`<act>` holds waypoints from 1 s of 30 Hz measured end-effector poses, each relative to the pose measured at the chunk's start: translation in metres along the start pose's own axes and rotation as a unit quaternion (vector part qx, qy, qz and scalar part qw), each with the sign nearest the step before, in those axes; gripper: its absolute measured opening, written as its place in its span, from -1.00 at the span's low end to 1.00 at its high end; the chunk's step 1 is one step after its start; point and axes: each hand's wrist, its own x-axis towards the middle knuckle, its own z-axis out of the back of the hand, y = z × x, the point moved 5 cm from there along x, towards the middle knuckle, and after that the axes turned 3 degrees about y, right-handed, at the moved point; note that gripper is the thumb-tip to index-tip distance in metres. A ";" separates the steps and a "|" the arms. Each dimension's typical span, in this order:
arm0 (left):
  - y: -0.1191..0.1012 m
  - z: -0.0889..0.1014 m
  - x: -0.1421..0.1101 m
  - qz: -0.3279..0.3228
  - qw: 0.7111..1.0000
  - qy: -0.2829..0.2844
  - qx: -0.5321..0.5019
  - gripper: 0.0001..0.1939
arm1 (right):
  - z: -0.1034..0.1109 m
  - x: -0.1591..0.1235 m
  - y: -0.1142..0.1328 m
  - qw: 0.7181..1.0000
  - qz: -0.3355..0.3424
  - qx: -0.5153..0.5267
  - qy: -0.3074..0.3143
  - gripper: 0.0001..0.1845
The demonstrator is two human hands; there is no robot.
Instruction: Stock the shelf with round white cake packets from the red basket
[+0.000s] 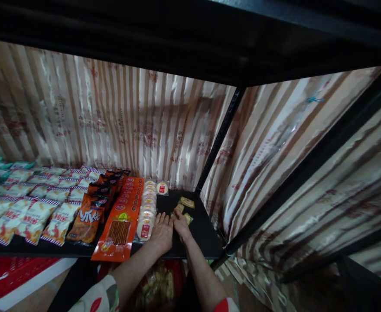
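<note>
We hold our left hand (162,232) flat and loose beside the round white packs (145,229). Our right hand (180,223) is at the little yellow packs (187,202) near the black shelf's (206,234) corner. We cannot tell if it grips one. Long orange packs (117,236) lie beside the white ones.

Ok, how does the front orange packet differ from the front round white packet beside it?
The orange packet is long and rectangular; the white packet is round and smaller. The orange packet's end reaches the front edge of the shelf, while the white packet sits back from it. Each heads a row of its kind.
</note>
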 end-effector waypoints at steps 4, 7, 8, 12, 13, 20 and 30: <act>-0.007 -0.005 -0.007 -0.009 1.000 -0.006 -0.001 -0.42 | 0.018 -0.004 -0.003 0.999 0.010 -0.025 -0.025 -0.56; -0.010 -0.009 -0.015 -0.014 1.000 -0.015 -0.005 -0.45 | 0.030 -0.007 -0.006 0.999 0.015 -0.022 -0.041 -0.58; -0.011 -0.011 -0.019 -0.017 1.000 -0.021 -0.008 -0.47 | 0.033 -0.008 -0.006 0.999 0.019 -0.019 -0.046 -0.59; -0.018 -0.015 -0.040 -0.041 0.998 -0.048 -0.031 -0.56 | 0.031 -0.020 -0.006 0.998 0.029 0.001 -0.053 -0.62; -0.019 -0.017 -0.047 -0.047 0.997 -0.049 -0.035 -0.59 | 0.027 -0.026 -0.005 0.998 0.029 0.012 -0.050 -0.62; 0.002 -0.062 -0.097 -0.018 0.998 0.034 -0.048 -0.69 | -0.011 -0.098 -0.007 0.984 0.055 0.167 -0.025 -0.72; 0.106 -0.143 -0.150 0.217 0.958 0.136 -0.129 -0.72 | -0.095 -0.171 -0.089 0.985 -0.061 0.013 0.163 -0.77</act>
